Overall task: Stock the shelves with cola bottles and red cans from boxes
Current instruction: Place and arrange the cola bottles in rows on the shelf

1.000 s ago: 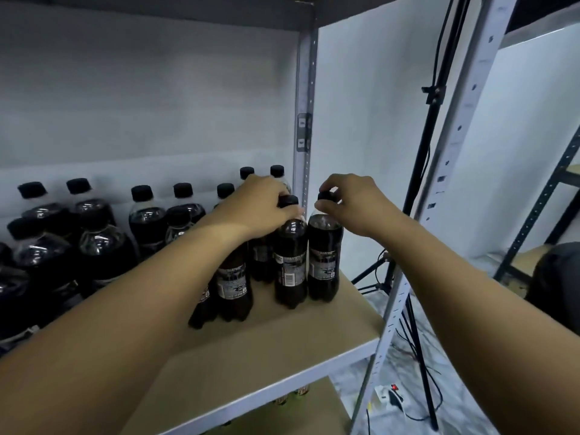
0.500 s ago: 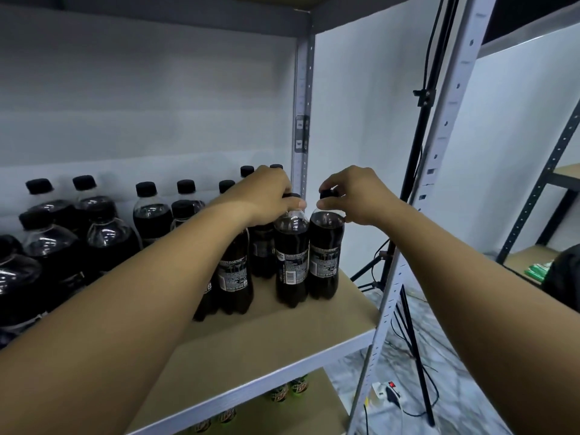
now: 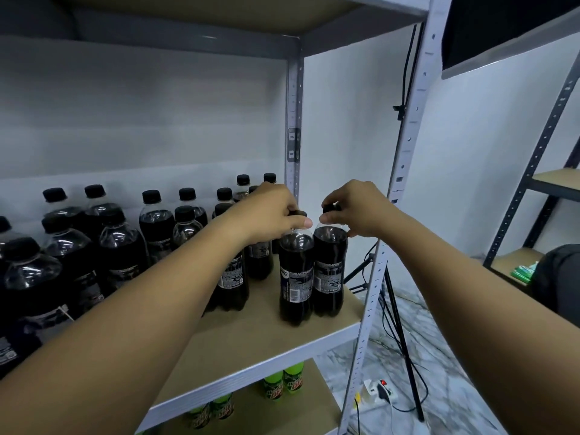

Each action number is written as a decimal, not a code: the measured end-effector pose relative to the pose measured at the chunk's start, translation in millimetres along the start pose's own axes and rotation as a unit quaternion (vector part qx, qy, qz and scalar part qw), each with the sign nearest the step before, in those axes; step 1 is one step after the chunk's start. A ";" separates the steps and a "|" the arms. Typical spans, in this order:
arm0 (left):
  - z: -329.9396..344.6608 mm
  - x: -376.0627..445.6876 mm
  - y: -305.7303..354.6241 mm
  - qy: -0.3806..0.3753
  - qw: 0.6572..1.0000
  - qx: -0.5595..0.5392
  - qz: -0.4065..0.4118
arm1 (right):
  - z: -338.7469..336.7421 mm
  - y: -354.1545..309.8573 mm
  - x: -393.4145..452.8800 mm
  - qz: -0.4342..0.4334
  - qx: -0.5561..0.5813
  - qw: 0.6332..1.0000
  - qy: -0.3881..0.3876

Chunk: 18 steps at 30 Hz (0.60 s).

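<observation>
Both hands pinched bottle caps. Left hand (image 3: pixel 272 211) held the cap of the left bottle (image 3: pixel 296 277), fingers curled over the top, thumb tip showing at the neck. Right hand (image 3: pixel 357 208) pinched the cap of the right bottle (image 3: pixel 329 271), thumb and fingers round it. Each grip narrow, closed on a cap, nothing else held.

Both bottles stood upright on the shelf (image 3: pixel 257 337), bases down on the board, sides touching or nearly so; cannot tell which. Long axes vertical, straight below the hands. They sat near the shelf's right front corner, just beside the front post (image 3: pixel 376 277).

Rest of the stock (image 3: pixel 119 243) filled the left and back of the same shelf, upright, black caps. One more bottle (image 3: pixel 233 277) stood just left of the pair, partly behind the left forearm, with bare board between. Bare board also in front of the pair.

Key relation: open slots lay left and back from the pair, toward the rows. Left hand was nearer that side; right hand sat on the outer bottle by the post. Judged step: placing or squaring up the two bottles. Likely next: let go upward, or slide them back-left to close the gap. Risk: cap-only hold, a tall bottle could tip near the edge.

Green bottles (image 3: pixel 284 384) stood on the shelf below. No red cans or boxes in view.
</observation>
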<state>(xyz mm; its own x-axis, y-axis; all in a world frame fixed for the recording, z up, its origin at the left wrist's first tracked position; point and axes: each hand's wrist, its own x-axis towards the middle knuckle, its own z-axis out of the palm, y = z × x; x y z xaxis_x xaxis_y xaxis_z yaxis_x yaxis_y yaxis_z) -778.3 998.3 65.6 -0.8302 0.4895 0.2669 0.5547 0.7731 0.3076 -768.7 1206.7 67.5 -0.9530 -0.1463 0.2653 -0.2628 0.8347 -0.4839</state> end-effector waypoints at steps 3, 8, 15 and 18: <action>-1.5 -4.2 0.4 -0.002 1.000 -0.011 0.000 | -1.1 -2.7 -6.6 0.007 0.001 1.000 -0.008; -7.3 -11.3 7.2 -0.010 1.000 -0.025 -0.001 | -6.1 -6.6 -13.8 0.049 0.024 0.998 -0.012; -9.4 -13.0 10.6 -0.016 0.999 -0.030 -0.010 | -5.1 -17.1 -19.4 0.042 -0.028 0.999 -0.012; -9.7 -14.1 12.8 -0.016 0.999 -0.031 -0.015 | -5.4 -19.0 -20.1 0.042 -0.025 0.999 -0.014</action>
<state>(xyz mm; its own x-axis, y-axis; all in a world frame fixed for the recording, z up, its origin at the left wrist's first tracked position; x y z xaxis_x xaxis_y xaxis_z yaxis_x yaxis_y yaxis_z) -758.9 997.4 74.6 -0.8472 0.4803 0.2271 0.5312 0.7618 0.3708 -743.7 1196.6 75.9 -0.9754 -0.0879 0.2021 -0.1740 0.8699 -0.4615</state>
